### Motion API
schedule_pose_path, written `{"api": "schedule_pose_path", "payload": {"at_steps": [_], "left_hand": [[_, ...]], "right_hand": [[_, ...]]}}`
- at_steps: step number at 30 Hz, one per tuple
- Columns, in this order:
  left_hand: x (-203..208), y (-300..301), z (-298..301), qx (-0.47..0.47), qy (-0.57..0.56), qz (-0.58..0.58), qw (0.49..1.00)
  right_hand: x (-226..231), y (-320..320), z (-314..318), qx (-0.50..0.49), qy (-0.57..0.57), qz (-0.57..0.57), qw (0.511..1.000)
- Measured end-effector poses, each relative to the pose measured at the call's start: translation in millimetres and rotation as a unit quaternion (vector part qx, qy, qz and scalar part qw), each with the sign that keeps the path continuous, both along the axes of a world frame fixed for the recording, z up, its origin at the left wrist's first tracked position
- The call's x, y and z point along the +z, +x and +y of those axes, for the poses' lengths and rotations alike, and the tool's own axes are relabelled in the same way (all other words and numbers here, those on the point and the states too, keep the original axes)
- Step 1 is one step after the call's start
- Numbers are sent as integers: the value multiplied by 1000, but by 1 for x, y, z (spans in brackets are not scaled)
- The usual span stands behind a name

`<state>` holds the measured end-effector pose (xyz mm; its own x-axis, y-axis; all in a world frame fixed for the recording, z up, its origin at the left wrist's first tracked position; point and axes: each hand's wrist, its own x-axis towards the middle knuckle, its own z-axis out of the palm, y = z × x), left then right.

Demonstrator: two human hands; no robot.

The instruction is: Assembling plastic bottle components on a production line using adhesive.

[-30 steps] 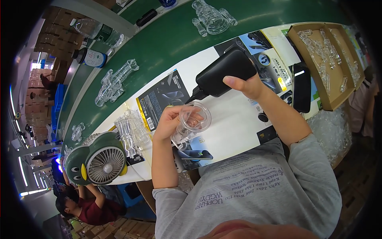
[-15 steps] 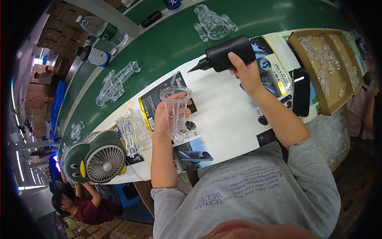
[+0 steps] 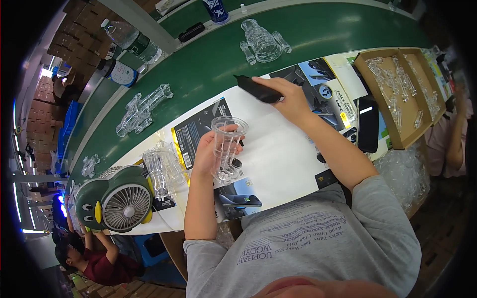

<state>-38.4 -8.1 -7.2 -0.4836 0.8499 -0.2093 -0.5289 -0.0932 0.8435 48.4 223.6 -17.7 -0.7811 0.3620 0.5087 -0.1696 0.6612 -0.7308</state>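
Note:
My left hand is closed around a clear plastic cup-shaped part, its wide round rim facing up and its narrower moulded end down near the printed sheets. Some of my left fingers show through the clear wall. In my right hand is a black squeeze bottle with a pointed nozzle, gripped by its body. The bottle is tilted, nozzle toward the far left, above and beyond the cup-shaped part and apart from it. Most of my right fingers are hidden under the bottle and the hand.
A green fan and clear plastic parts stand at the left. Other clear assemblies lie on the green table. To the right are a black phone and a cardboard tray of small clear pieces. Co-workers sit nearby.
The black bottle has turned from nozzle down to nozzle up and away, and moved slightly left and lower with my right hand. My left hand, still holding the clear part, has shifted slightly.

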Motion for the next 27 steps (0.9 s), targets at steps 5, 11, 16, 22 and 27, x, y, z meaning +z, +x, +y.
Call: {"api": "schedule_pose_path", "payload": {"at_steps": [5,11,16,22,27], "left_hand": [[1,4,0,34,-24,11,999],[-5,3,-3,16,7,6,1000],[-8,-1,-5,34,97,-20,995],[-7,1,1,125,168,-29,977],[-3,11,4,101,227,-7,969]], "right_hand": [[-5,-4,-7,58,148,-77,984],[4,2,-14,31,128,-69,989],[14,10,-22,55,93,-24,994],[19,17,-52,184,104,5,977],[16,28,-79,181,82,-23,980]]}}
